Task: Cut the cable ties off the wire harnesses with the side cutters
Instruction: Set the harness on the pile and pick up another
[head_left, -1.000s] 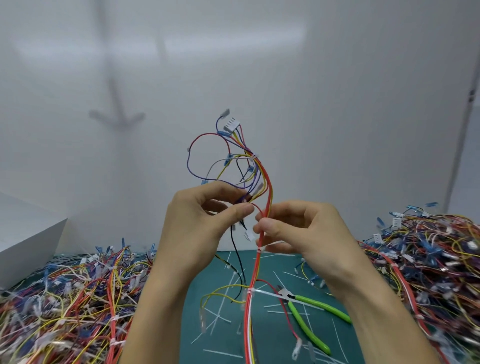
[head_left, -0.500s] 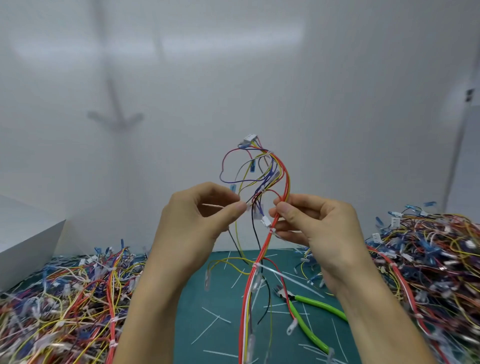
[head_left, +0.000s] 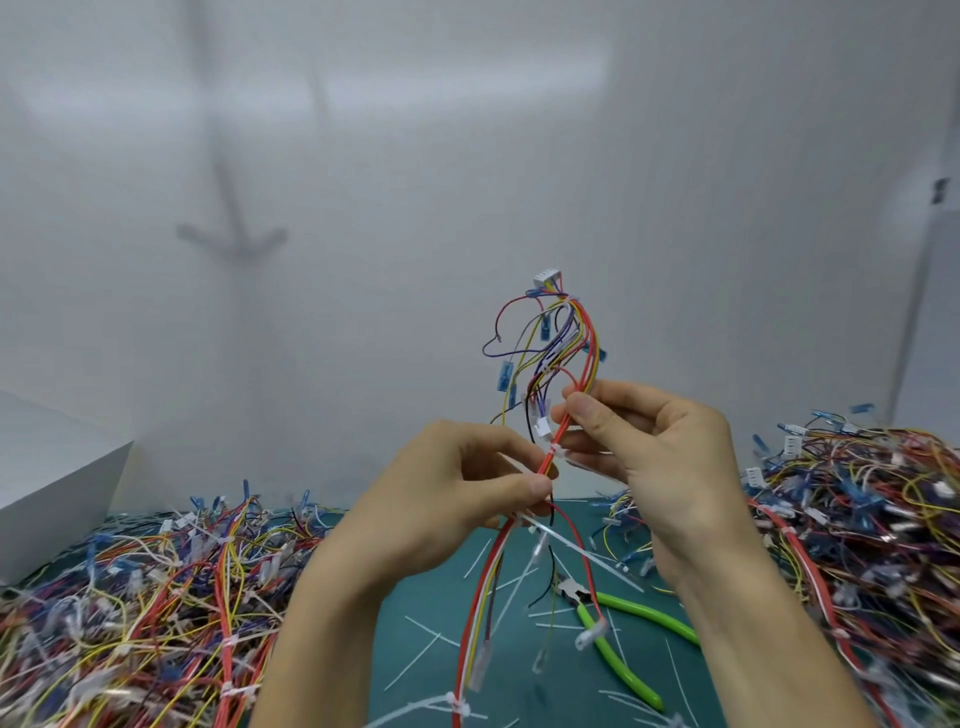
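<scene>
While both hands hold one wire harness (head_left: 558, 358) upright above the counter (head_left: 415, 587), the only container in view is a white box (head_left: 52, 483) at the far left edge, and its inside cannot be seen. Loose harnesses lie in two heaps on the counter's green surface: a left pile (head_left: 156, 623) beside the box and a right pile (head_left: 857, 530) behind the right forearm.

The left hand (head_left: 441, 504) shows its back to the camera, thumb tip and forefinger pinched on the harness's red wires, so its grip is closed tight on them. The right hand (head_left: 665, 457) sits higher and just to the right, thumb and forefinger curled round the same bundle; that grip is closed on the harness too. Between the two grips a white cable tie (head_left: 555, 451) rings the red wires. Above the right hand the wires fan out, topped by a white connector (head_left: 545, 278). Below the left hand the bundle runs to the bottom edge, where a second tie (head_left: 460, 707) binds it. The side cutters (head_left: 649, 618), green-handled, lie on the counter beside the right forearm, in neither hand, among white tie offcuts (head_left: 415, 659).
</scene>
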